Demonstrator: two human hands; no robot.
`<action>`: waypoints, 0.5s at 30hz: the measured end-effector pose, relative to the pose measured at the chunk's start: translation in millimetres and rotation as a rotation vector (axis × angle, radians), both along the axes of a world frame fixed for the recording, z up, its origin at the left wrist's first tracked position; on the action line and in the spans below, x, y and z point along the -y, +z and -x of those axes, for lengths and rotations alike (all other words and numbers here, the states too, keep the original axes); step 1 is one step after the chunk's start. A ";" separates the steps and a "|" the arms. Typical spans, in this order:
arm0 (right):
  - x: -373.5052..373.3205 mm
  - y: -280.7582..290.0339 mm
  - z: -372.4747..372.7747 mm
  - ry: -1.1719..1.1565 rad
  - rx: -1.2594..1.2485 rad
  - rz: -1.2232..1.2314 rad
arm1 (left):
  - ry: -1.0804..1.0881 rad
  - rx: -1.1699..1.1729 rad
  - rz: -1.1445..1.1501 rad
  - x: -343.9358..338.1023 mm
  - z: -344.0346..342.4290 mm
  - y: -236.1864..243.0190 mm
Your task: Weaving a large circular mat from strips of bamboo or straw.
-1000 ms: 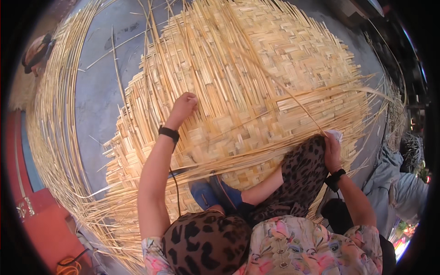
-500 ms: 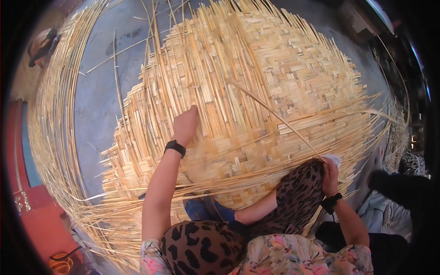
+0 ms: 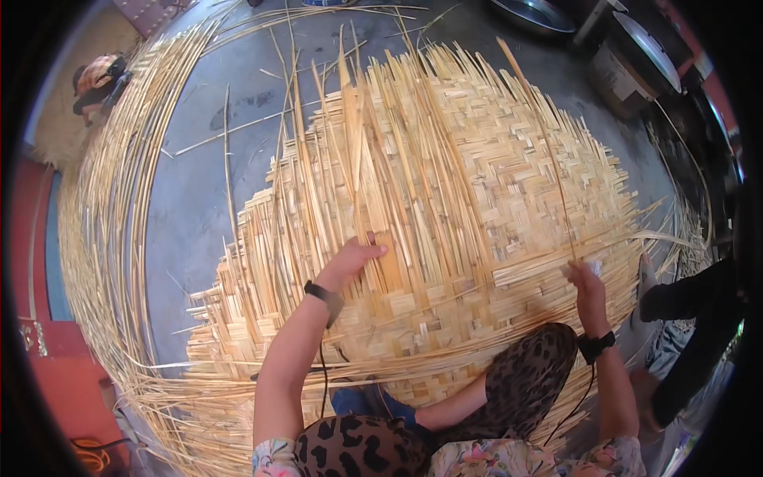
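A large woven mat [image 3: 517, 159] of pale split reeds lies in front of me, with loose upright strips in its left and middle part. My left hand [image 3: 350, 265] is closed at the mat's middle, its thumb and fingers pinching flat reed strips [image 3: 358, 151] that stand up from the weave. My right hand [image 3: 588, 290] is closed round the lower end of one long reed strip [image 3: 550, 139], which rises over the mat's right side. Something small and white shows beside the right fingers.
Long loose reeds [image 3: 119, 183] lie along the left on the grey floor [image 3: 191, 159]. A person [image 3: 99, 83] bends at the far left. At the upper right are a dark tub [image 3: 628, 71] and a round basin [image 3: 534, 14]. Another person's dark-clothed leg [image 3: 691, 310] is at the right.
My left hand has gone from pressing on the weave to pinching strips, which now stand raised. My right hand has moved up from my knee, swinging its reed strip more upright.
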State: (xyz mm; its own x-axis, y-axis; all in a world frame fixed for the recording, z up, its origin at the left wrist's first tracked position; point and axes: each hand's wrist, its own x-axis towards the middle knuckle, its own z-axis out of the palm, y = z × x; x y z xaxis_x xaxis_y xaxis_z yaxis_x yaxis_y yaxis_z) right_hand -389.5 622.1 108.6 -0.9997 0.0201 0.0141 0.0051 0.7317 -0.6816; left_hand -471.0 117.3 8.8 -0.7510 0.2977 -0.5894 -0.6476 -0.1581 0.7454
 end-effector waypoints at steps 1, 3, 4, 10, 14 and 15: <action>1.6 -4.2 -3.9 0.007 0.018 -0.023 | 0.090 -0.020 -0.152 -7.0 -0.4 0.9; 6.9 -6.8 -16.0 0.006 0.077 -0.054 | 0.087 0.001 -0.226 -8.5 1.9 8.9; 6.2 -8.0 -13.8 0.066 0.114 -0.086 | 0.093 0.013 -0.296 -8.2 5.0 10.8; 14.2 9.6 -8.7 0.075 0.253 -0.080 | 0.323 0.078 -0.441 -17.2 33.7 40.4; 41.7 20.0 -10.2 -0.070 0.344 -0.121 | 0.420 0.064 -0.651 -0.7 43.9 36.5; 55.1 23.8 -10.3 -0.076 0.321 -0.081 | 0.159 0.029 -0.524 12.5 42.8 33.1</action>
State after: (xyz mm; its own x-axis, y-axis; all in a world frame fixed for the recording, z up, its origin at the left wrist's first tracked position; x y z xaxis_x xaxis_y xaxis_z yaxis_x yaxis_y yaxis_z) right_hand -379.2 567.0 132.5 -0.9489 0.1068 -0.2969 0.2671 0.7727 -0.5758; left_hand -513.8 104.8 41.8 -0.7966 0.4408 -0.4136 -0.6042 -0.6012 0.5231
